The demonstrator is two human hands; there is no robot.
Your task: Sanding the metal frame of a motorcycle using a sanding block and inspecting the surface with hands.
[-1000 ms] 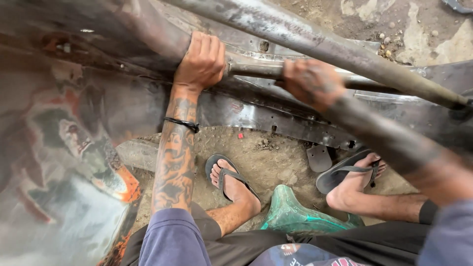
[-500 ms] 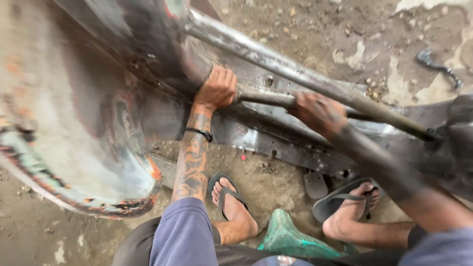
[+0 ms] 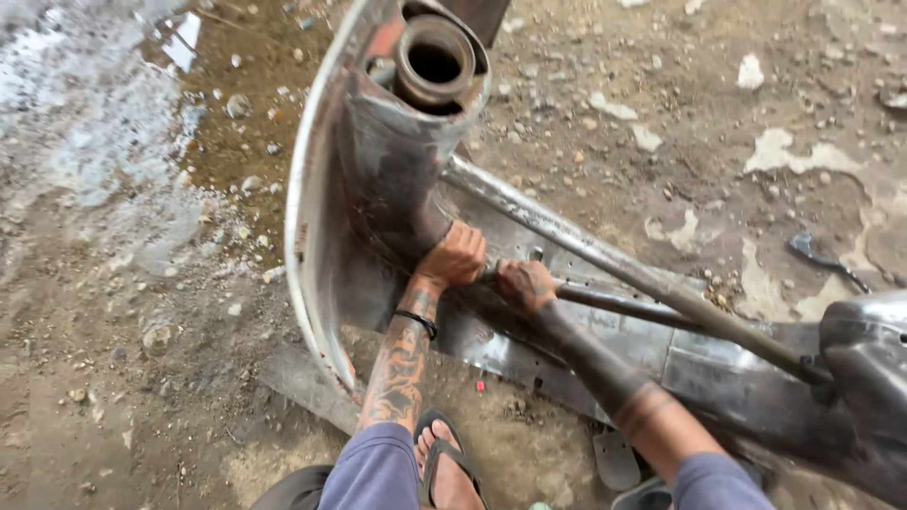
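Down on the dirt ground [image 3: 142,312] lies a bare metal scooter frame [image 3: 378,179], stripped and rusty, tipped onto its side. Its long axis runs from the upper middle of the view down to the lower right: the curved front shield and the open steering tube [image 3: 435,61] sit at the top, the tube's round mouth facing up toward the camera, and the rear body shell [image 3: 864,368] sits at the right edge. A long grey pipe [image 3: 605,260] follows the same slant, from just under the shield down to the rear shell.

Below that pipe runs a shorter, darker bar [image 3: 624,304], nearly parallel to it. Both hands are wrapped around this bar close to where it meets the shield. The left hand [image 3: 455,257] is closed in a fist over the bar's end, knuckles up, hard against the foot of the steering column. The right hand [image 3: 525,283] is closed around the bar just beside it, the two hands almost touching. A black band [image 3: 416,321] circles the left wrist.

A foot in a dark sandal [image 3: 446,458] rests on the ground at the bottom edge. A small dark tool [image 3: 827,257] lies on the cracked ground at the right, well apart from the frame. A wet puddle [image 3: 94,104] fills the upper left corner. No packages, labels or signs can be made out.
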